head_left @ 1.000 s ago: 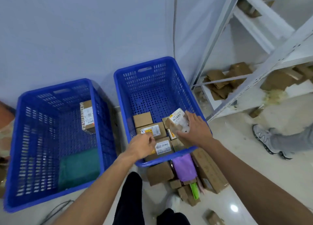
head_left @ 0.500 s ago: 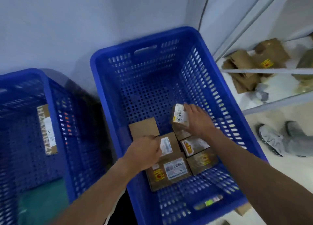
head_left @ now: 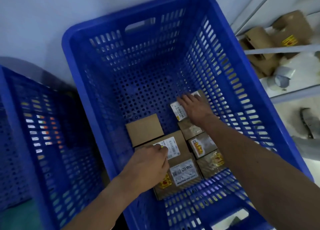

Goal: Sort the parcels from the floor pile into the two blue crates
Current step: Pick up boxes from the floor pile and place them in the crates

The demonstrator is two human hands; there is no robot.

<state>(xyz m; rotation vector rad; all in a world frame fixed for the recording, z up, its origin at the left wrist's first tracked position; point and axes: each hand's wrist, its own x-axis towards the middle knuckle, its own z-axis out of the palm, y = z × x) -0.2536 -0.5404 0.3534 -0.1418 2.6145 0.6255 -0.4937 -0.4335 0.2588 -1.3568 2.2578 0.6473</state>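
Right blue crate (head_left: 81, 84): moulded plastic, slotted walls, floor punched with round holes. Left blue crate (head_left: 12, 143) is the same make and only partly in view.

Cardboard parcels are packed into the right crate's near half:
- plain brown box (head_left: 144, 128), no label
- wide labelled box (head_left: 174, 147) just near of it
- large box (head_left: 184, 174) with a white printed label
- two small boxes with yellow stickers (head_left: 202, 145) along the right side

Right hand (head_left: 195, 108): fingers straight and spread, lying flat on a small white-labelled parcel (head_left: 179, 111) at the far end of the right row.

Left hand (head_left: 149, 167): fingers curled, tips on the wide box's label. Whether it pinches anything, I cannot tell.

Half a second ago the small parcel stood on edge in the right hand's grip. It now lies label-up on the crate floor. The left hand has not moved.
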